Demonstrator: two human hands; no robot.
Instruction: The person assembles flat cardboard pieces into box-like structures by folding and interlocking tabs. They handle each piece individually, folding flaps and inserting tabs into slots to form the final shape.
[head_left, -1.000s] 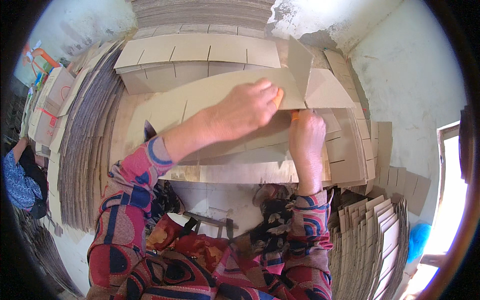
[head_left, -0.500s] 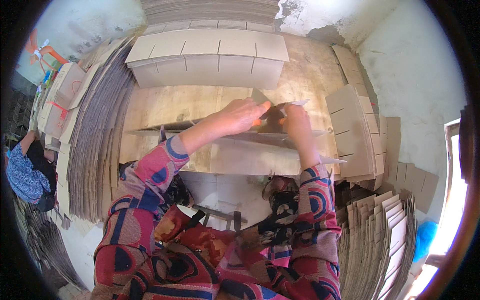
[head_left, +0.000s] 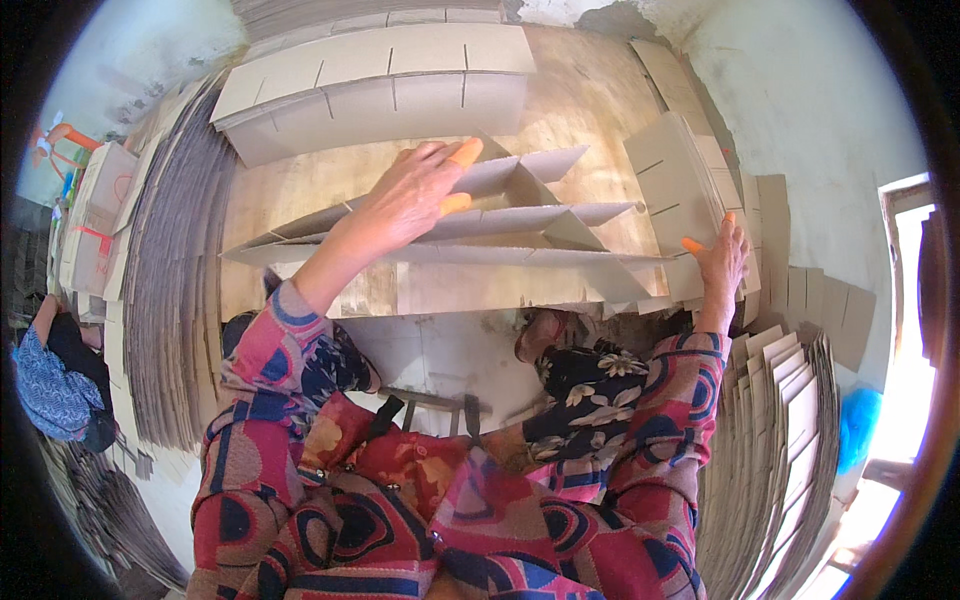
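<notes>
A partly interlocked cardboard divider (head_left: pixel 500 252) of long strips and slanting cross pieces lies on the wooden table in front of me. My left hand (head_left: pixel 405 195) is over its left-middle part, thumb and fingers apart, with orange covers on thumb and forefinger. Whether its fingers touch the cardboard I cannot tell. My right hand (head_left: pixel 722 265) is at the near right edge of a stack of slotted cardboard pieces (head_left: pixel 665 175), fingers spread and orange-tipped, holding nothing that shows.
A pile of long slotted strips (head_left: pixel 420 50) lies at the table's far side. Tall cardboard stacks (head_left: pixel 175 270) line the left, and more pieces (head_left: pixel 770 440) stand at the lower right. Another person (head_left: pixel 60 380) sits at the far left. A blue bag (head_left: pixel 858 430) hangs at the right.
My right hand has left the divider and moved right to the stack of slotted pieces. My left hand has opened from its grip near the cross piece. The view has shifted slightly.
</notes>
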